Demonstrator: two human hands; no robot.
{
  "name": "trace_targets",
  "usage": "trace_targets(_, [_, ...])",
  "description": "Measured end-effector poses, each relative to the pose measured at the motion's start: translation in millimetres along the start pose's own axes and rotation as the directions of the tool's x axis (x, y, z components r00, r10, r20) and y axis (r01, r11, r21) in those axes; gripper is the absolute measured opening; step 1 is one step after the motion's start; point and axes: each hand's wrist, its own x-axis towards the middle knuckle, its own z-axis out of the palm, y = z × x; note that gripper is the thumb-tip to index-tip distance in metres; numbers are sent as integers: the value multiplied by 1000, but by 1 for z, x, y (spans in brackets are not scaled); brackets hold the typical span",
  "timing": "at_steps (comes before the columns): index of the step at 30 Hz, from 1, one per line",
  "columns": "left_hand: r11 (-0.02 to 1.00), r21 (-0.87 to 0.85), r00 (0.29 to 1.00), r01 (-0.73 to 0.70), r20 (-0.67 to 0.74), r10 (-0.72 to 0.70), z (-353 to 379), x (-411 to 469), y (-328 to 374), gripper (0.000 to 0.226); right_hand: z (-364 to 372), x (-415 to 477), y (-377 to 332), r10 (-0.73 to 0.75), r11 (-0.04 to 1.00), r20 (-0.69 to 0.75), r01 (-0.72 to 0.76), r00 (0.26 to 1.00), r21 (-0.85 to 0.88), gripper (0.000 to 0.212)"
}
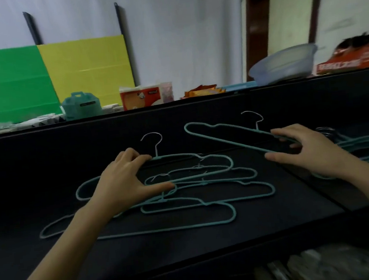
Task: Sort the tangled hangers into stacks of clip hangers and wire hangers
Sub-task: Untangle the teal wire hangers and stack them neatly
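Note:
A tangle of several teal wire hangers (205, 182) with silver hooks lies on the black table (188, 246) in the middle. My left hand (124, 180) rests on the tangle's left side, fingers spread over the top hanger's bar just below its hook. My right hand (307, 149) grips one end of a single teal hanger (223, 136) that slants up and away to the left. Behind my right hand at the table's right edge lies a stack of teal hangers (367, 146). No clip hanger is visible.
Behind the table's raised back edge stand green and yellow boards (51, 77), a teal container (80, 105), a tissue pack (142, 96), a clear plastic basin (284, 64) and a red box (350, 58). Blurred pale objects (312, 264) lie below the table's front edge.

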Motion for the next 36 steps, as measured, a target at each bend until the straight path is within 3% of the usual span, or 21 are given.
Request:
trace_targets(6, [993, -37, 994, -112, -11, 111, 26, 34, 84, 110, -59, -30, 50, 101, 991, -52, -105, 994, -88, 95])
trace_targets(10, [990, -43, 991, -136, -18, 135, 45, 55, 148, 113, -103, -41, 94, 138, 980, -76, -147, 988, -134, 108])
trace_targets(24, [994, -88, 998, -60, -22, 58, 136, 122, 384, 109, -239, -40, 271, 125, 975, -65, -135, 990, -178, 88])
trace_targets(30, [999, 17, 999, -42, 26, 42, 158, 142, 440, 102, -250, -29, 302, 76, 984, 8, -74, 997, -162, 92])
trace_targets(36, [1000, 25, 996, 14, 84, -16, 168, 148, 449, 102, -246, -18, 314, 16, 994, 101, -5, 995, -110, 91])
